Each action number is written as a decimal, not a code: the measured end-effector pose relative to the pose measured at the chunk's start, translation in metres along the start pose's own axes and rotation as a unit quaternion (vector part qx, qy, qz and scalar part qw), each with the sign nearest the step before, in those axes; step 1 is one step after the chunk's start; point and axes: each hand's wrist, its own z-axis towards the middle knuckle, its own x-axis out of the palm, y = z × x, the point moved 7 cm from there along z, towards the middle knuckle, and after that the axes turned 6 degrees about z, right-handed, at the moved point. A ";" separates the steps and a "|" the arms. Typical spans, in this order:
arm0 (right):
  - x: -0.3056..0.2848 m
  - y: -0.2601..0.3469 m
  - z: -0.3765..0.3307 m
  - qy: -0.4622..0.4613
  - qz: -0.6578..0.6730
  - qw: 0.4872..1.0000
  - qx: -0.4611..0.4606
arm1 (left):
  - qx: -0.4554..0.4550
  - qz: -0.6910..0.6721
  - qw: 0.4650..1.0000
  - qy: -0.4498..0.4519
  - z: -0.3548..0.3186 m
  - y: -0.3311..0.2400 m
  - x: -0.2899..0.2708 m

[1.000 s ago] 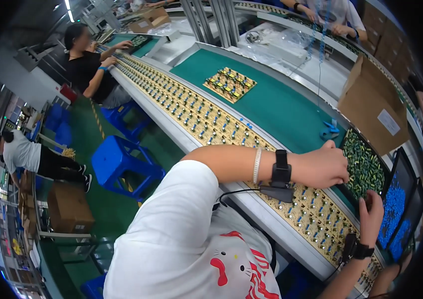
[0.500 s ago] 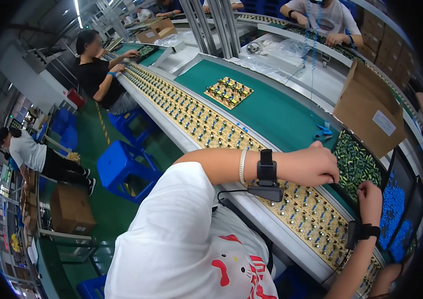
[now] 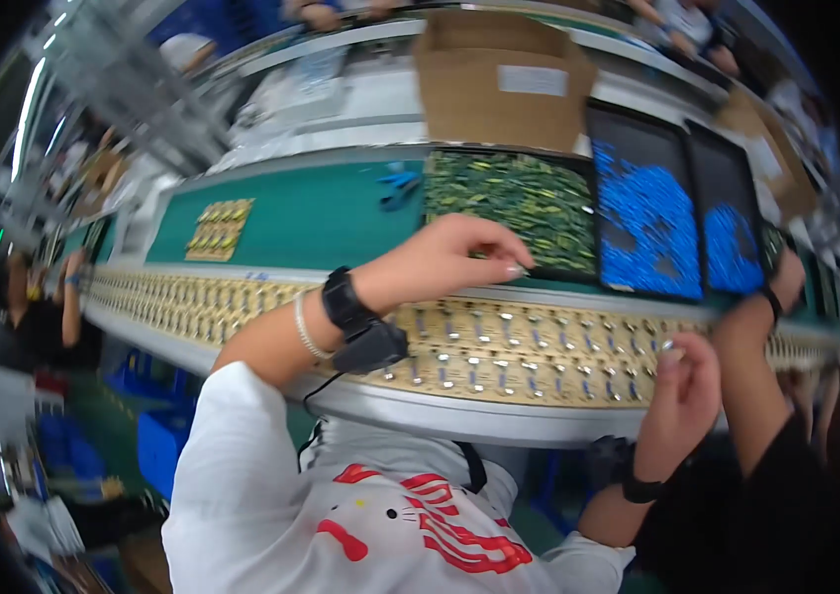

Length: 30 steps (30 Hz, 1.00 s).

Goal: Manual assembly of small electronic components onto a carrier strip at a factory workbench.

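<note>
A black tray of small green parts (image 3: pixel 519 203) lies on the green belt (image 3: pixel 321 218), at about twelve o'clock from the left hand (image 3: pixel 449 262). At three o'clock from that tray sit two more black trays holding blue parts (image 3: pixel 647 218), the farther one (image 3: pixel 732 243) only part full. An open brown cardboard box (image 3: pixel 499 84) stands behind the green tray; what it holds does not show. A small panel of yellow parts (image 3: pixel 217 228) rests on the belt at nine o'clock, well apart from the trays.

The left hand reaches over the near edge of the green tray with fingers pinched narrow; whether they grip a part is too small to tell. The right hand (image 3: pixel 682 396) hovers at the near edge of the long rack of yellow and silver fixtures (image 3: pixel 499 351), fingers curled close; whether it holds anything is unclear.

The rack runs along the front of the belt from nine to three o'clock. Another person's arm (image 3: pixel 756 346) reaches in at three o'clock. A blue tool (image 3: pixel 398 183) lies on the belt just left of the green tray.

The room beyond is a blurred factory line; a seated worker (image 3: pixel 14 317) at nine o'clock and the far benches are hard to make out.
</note>
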 end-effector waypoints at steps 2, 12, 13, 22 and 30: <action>-0.020 -0.027 -0.033 -0.029 0.082 0.995 0.040 | -0.035 0.001 0.998 0.051 0.015 -0.003 0.018; -0.040 -0.082 -0.095 -0.098 0.036 0.988 0.115 | -0.057 -0.075 0.987 0.133 0.067 -0.019 0.085; -0.039 -0.083 -0.095 -0.081 0.038 0.989 0.121 | -0.053 -0.057 0.988 0.132 0.070 -0.017 0.090; -0.045 -0.082 -0.092 -0.084 0.061 0.990 0.096 | 0.022 0.079 0.988 0.134 0.091 -0.035 0.129; -0.056 -0.084 -0.095 -0.093 0.063 0.991 0.068 | 0.068 0.151 0.969 0.184 0.115 -0.032 0.181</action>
